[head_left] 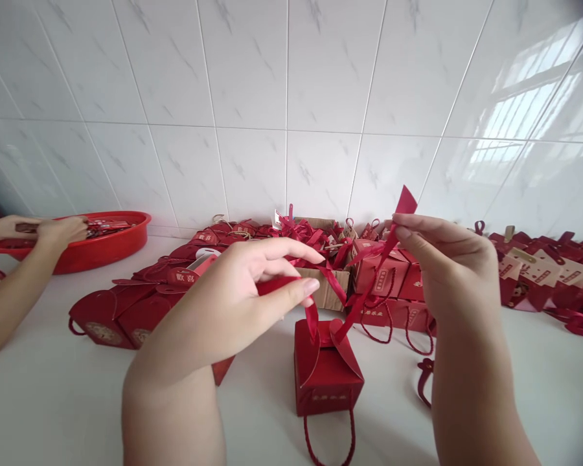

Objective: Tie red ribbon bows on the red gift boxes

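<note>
A small red gift box (pixel 328 375) stands on the white table in front of me, with a cord handle hanging at its near side. Red ribbon (pixel 387 249) rises from its top flaps in two ends. My right hand (pixel 442 252) pinches one end between thumb and fingertips, up and to the right of the box. Above the box's left side, my left hand (pixel 267 281) has thumb and fingers closed on the other end, which hangs down to the flaps. Part of that ribbon is hidden behind my left fingers.
Red gift boxes (pixel 111 317) crowd the left, behind my left arm. A cardboard box (pixel 337 291) full of red ribbons stands behind, beside stacked boxes (pixel 388 275). More packages (pixel 544 272) line the right. At far left, another person's hands (pixel 61 230) reach over a red basin (pixel 111 249).
</note>
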A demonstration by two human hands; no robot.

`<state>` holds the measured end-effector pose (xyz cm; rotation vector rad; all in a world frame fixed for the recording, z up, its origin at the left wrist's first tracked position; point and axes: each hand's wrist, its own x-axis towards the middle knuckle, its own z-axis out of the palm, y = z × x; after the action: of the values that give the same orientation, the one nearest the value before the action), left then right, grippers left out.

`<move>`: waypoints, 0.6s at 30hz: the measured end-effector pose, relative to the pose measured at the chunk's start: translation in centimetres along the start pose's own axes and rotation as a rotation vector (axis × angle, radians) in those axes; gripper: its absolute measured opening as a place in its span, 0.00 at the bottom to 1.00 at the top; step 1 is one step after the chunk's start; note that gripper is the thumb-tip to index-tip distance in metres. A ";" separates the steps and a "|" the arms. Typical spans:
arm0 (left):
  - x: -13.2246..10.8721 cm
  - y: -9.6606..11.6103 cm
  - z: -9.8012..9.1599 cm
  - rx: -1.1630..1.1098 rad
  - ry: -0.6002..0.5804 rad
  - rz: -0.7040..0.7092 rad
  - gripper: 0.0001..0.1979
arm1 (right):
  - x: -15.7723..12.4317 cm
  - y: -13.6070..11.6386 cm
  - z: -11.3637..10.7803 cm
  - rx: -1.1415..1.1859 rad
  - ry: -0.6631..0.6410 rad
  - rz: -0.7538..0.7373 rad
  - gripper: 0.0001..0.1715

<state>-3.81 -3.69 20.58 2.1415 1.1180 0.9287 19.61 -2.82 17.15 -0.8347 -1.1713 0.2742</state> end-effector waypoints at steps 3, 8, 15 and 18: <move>0.3 0.4 -0.1 -0.150 0.051 0.079 0.06 | 0.0 0.1 -0.1 -0.017 -0.007 -0.012 0.08; 0.7 -0.2 -0.1 -0.352 0.071 0.201 0.14 | 0.0 0.1 -0.1 -0.032 -0.027 -0.023 0.08; 1.2 -0.9 0.3 -0.456 -0.010 0.297 0.23 | -0.9 -0.5 1.1 0.077 -0.188 -0.052 0.11; 1.3 -0.8 0.5 -0.486 -0.054 0.305 0.25 | -1.3 -0.7 1.6 0.098 -0.287 -0.055 0.15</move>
<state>-3.26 -2.24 20.12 1.9357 0.4744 1.1338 17.54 -3.42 16.97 -0.6905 -1.4348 0.4127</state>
